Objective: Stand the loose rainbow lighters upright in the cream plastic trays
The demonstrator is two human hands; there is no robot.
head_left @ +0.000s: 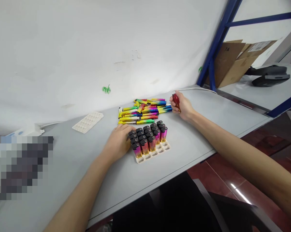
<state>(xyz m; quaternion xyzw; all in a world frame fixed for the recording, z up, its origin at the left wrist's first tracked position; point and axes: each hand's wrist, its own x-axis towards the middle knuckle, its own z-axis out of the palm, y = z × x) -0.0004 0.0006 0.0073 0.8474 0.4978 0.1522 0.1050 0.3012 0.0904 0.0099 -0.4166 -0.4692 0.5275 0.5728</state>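
Observation:
A cream tray (153, 155) with rows of holes holds many upright lighters (145, 146), black-topped with shiny pink, purple and gold bodies. The holes along its near edge have no lighters in them. My left hand (121, 140) lies against the tray's left side, its fingers curled round the far corner; the fingertips are partly hidden behind the lighters. Farther right, above the table, my right hand (183, 105) is closed round a glossy red object (176, 100), mostly covered by the fingers. Beside it lies a pile of shiny multicoloured metallic sleeves (143, 112).
A second cream holed tray (87, 122) lies at the back left of the grey table (196, 138), near the white wall (87, 58). Blue frame posts (212, 58) stand at right, with cardboard boxes (235, 61) beyond. A pixelated patch covers the far left.

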